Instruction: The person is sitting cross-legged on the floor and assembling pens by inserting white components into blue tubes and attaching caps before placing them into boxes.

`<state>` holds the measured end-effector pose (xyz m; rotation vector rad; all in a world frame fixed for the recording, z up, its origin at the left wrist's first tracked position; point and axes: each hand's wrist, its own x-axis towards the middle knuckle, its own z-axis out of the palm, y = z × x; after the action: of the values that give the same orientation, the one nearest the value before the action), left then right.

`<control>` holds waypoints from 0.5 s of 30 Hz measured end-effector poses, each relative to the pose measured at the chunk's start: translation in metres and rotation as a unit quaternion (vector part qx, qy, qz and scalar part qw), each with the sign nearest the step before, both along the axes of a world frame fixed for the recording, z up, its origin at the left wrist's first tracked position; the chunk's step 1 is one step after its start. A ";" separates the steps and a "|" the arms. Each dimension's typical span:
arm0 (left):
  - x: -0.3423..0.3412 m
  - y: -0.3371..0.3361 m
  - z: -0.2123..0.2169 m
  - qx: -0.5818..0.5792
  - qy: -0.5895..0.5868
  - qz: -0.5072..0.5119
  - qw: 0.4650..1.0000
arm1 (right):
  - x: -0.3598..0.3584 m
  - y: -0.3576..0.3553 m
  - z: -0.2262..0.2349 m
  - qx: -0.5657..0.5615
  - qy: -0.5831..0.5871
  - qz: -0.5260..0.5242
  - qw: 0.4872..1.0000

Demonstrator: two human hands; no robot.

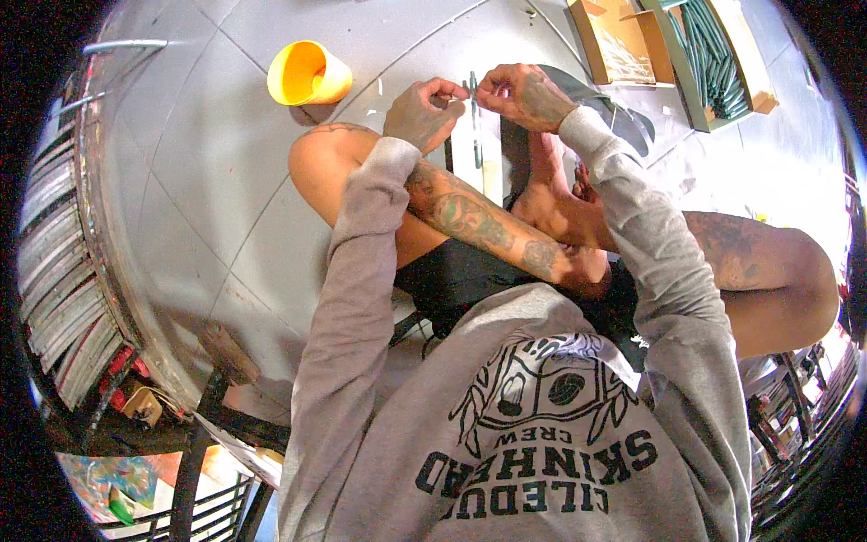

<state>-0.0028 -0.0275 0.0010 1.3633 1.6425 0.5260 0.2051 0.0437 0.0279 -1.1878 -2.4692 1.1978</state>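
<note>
My left hand (422, 113) and my right hand (528, 98) meet above the floor in front of my crossed legs. A slim dark green pen-like stick (472, 83) stands between their fingertips. The right fingers are pinched at its side. The left thumb and fingers are also closed together, but whatever lies between them is too small to make out. Just below the fingertips lies another slim greenish stick (478, 135), beside a pale strip (463, 144).
A yellow cup (336, 79) stands at the left on the grey tiled floor (226, 154). At the far right, a carton (733, 120) holds many dark green sticks, beside an open brown box (621, 50) with small pale pieces. A dark sandal (637, 131) lies behind my right wrist.
</note>
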 end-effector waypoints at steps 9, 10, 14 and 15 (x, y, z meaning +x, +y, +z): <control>0.005 -0.009 0.008 0.036 0.093 -0.022 0.995 | -0.003 0.002 -0.001 0.011 -0.011 0.013 1.000; 0.005 -0.008 0.004 0.026 0.082 -0.024 0.996 | -0.002 0.003 -0.001 0.012 -0.013 0.018 1.000; 0.004 -0.006 -0.004 0.040 0.067 -0.031 0.996 | -0.003 0.003 -0.003 -0.002 -0.011 0.022 1.000; 0.004 -0.007 -0.004 0.058 0.070 -0.034 0.995 | -0.004 0.002 -0.003 0.001 -0.024 0.019 1.000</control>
<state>0.0013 -0.0342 -0.0034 1.5663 1.6928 0.5021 0.2009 0.0455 0.0251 -1.1876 -2.5385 1.1885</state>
